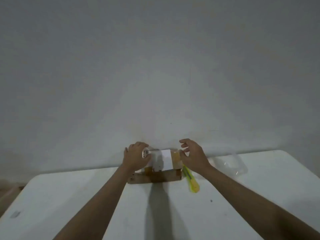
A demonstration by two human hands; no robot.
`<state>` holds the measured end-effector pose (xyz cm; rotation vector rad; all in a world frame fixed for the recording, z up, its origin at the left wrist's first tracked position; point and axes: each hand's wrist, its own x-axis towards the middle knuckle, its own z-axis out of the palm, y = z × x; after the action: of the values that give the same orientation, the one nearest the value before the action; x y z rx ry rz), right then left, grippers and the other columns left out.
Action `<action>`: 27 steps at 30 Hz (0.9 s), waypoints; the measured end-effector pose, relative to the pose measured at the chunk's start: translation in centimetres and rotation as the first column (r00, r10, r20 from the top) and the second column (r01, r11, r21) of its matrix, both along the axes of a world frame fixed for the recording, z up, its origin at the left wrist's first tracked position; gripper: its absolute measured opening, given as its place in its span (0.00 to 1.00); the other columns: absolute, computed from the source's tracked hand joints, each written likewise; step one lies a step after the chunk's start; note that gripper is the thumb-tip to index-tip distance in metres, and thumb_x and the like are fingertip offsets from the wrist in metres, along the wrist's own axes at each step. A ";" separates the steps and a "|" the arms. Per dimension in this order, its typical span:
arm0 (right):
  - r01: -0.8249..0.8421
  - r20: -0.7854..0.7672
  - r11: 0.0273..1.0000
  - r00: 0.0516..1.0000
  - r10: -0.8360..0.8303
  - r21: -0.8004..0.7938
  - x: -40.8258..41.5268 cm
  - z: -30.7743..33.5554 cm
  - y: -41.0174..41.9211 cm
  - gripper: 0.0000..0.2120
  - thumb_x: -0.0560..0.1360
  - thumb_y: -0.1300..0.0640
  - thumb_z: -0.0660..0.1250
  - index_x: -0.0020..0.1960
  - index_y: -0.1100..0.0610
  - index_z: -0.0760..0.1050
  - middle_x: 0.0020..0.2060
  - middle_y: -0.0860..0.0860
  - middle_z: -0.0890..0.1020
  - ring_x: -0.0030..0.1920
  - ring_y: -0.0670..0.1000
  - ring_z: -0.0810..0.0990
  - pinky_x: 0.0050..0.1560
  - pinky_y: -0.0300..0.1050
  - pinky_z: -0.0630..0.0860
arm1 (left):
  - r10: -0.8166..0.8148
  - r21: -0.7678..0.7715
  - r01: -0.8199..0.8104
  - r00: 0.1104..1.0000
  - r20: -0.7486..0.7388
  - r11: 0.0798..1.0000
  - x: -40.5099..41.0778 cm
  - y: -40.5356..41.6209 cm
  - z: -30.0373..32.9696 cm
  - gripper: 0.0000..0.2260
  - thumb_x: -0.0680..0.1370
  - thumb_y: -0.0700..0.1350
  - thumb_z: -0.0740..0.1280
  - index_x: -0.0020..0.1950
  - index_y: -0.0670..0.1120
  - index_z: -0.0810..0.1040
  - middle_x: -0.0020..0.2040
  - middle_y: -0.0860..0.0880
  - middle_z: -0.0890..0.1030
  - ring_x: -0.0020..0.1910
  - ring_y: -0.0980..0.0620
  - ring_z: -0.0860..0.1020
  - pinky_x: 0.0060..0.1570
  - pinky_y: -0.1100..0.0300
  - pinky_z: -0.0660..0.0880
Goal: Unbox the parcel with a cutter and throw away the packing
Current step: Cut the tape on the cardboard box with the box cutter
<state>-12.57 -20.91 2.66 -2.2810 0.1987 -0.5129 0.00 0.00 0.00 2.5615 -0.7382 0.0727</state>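
Head view has us looking down on a white tabletop (86, 196) pushed against a bare grey wall (155, 66), with both our forearms reaching toward its far edge. There sits the cardboard parcel (156, 177), a small brown box with a white label (166, 161) on top and glossy yellowish tape (176, 159) on its right end. Our left hand (136, 157) lies over the parcel's left end, its grip curled round something pale and clear there; blur keeps us from telling what that is. Our right hand (194, 155) hovers at the parcel's right end, its grip apart and loosely bent, thumb close to the taped corner, and we cannot tell whether it touches.

Just right of the parcel, the yellow-green cutter (191, 181) lies flat on the tabletop, its far end tucked under our right wrist, its near end pointing toward us. Farther right, near the wall, a clear plastic container (239, 166) rests apart from the parcel. A small grey sticker (15, 214) lies near the tabletop's left edge, and a dark speck (211, 200) marks the surface near our right forearm. Brown floor (8, 193) shows past the left corner.
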 end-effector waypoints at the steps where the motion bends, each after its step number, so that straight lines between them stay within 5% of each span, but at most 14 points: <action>1: 0.021 -0.037 1.000 0.999 -0.021 0.020 -0.4 -0.8 0.2 0.15 0.74 0.60 0.65 0.61 0.55 0.73 0.51 0.51 0.76 0.46 0.49 0.77 0.48 0.44 0.76 | 0.027 0.041 -0.027 1.000 -0.001 0.999 -0.3 0.3 -0.5 0.19 0.75 0.54 0.65 0.64 0.52 0.73 0.67 0.51 0.72 0.66 0.45 0.69 0.67 0.40 0.61; 9: 0.179 -0.109 0.973 0.975 -0.195 -0.146 -4.2 -8.9 1.4 0.14 0.72 0.62 0.65 0.58 0.58 0.75 0.48 0.54 0.77 0.51 0.55 0.76 0.41 0.45 0.74 | -0.012 -0.022 0.015 0.987 0.159 1.000 -0.2 1.9 -5.5 0.23 0.69 0.60 0.62 0.53 0.44 0.81 0.58 0.41 0.79 0.57 0.38 0.76 0.57 0.46 0.72; 17: 0.282 -0.259 0.921 0.900 -0.351 -0.269 -4.8 -11.4 1.4 0.17 0.71 0.58 0.68 0.59 0.58 0.77 0.49 0.59 0.77 0.52 0.62 0.75 0.48 0.53 0.75 | 0.006 -0.044 0.002 0.982 0.191 0.999 -0.1 2.0 -6.2 0.23 0.70 0.60 0.62 0.52 0.44 0.81 0.57 0.42 0.80 0.54 0.40 0.77 0.54 0.49 0.73; 27: 0.257 -0.413 0.966 0.876 -0.250 -0.039 -5.2 -10.2 0.1 0.17 0.68 0.62 0.66 0.57 0.56 0.73 0.46 0.54 0.73 0.40 0.54 0.75 0.37 0.44 0.74 | 0.014 0.005 -0.016 0.979 0.205 1.000 -0.1 2.0 -6.9 0.24 0.71 0.61 0.60 0.55 0.45 0.80 0.61 0.43 0.78 0.56 0.40 0.76 0.53 0.47 0.74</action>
<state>-17.80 -20.76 -7.54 -2.3356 0.7204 -0.1440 -0.10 2.00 -6.88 2.5917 -0.7954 0.3449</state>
